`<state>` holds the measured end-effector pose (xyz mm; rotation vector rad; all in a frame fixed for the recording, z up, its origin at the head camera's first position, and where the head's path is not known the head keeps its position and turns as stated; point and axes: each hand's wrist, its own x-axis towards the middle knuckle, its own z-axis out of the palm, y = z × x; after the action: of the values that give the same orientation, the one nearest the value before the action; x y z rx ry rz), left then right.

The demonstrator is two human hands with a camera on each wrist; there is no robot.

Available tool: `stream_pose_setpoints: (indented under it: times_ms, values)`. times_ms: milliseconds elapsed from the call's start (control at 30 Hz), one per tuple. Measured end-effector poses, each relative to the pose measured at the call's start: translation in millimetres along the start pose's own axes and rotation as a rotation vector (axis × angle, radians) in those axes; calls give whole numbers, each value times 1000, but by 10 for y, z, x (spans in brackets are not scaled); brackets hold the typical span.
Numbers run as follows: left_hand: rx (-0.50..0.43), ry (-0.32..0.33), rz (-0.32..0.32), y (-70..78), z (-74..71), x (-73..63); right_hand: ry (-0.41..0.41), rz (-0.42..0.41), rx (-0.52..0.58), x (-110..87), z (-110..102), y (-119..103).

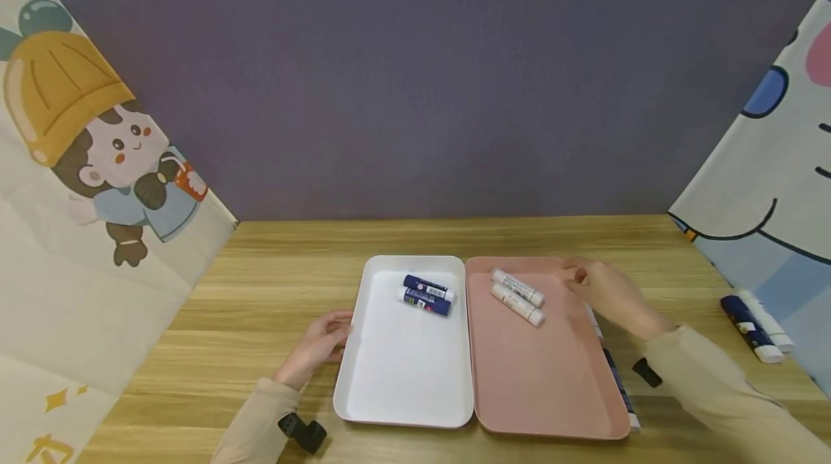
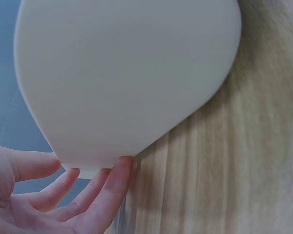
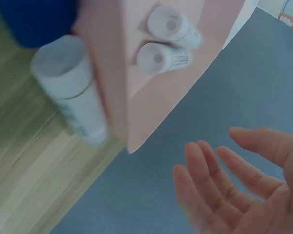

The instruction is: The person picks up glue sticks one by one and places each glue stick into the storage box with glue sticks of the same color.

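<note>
My left hand [image 1: 318, 345] is at the left side of a white tray [image 1: 383, 392]. In the left wrist view, its straight fingers [image 2: 107, 195] touch the tray's wall, with the thumb at an edge. Two navy-and-white glue sticks [image 1: 425, 299] lie side by side in that tray. My right hand [image 1: 610, 294] hovers by the far right corner of a pink tray [image 1: 539, 392], fingers loosely bent and empty in the right wrist view. Inside the pink tray lie two white glue sticks [image 1: 517, 304].
Beside the pink tray's right wall lie a white glue stick [image 3: 73, 92] and a navy one [image 1: 619, 381], both partly hidden by the tray in the head view. A navy stick [image 1: 746, 325] and a white stick [image 1: 766, 320] lie at the table's right edge. A grey-purple wall [image 1: 415, 89] stands behind.
</note>
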<state>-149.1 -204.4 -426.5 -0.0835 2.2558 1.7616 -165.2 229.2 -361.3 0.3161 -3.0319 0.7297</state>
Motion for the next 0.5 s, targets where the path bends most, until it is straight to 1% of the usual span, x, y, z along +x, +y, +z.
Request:
stream_pose_setpoints:
  times_ms: [233, 500]
  values:
    - [-3, -10, 5, -17, -8, 11, 35, -3, -15, -98, -53, 202]
    - [-5, -4, -4, -25, -9, 20, 58, 25, -34, -203, -107, 421]
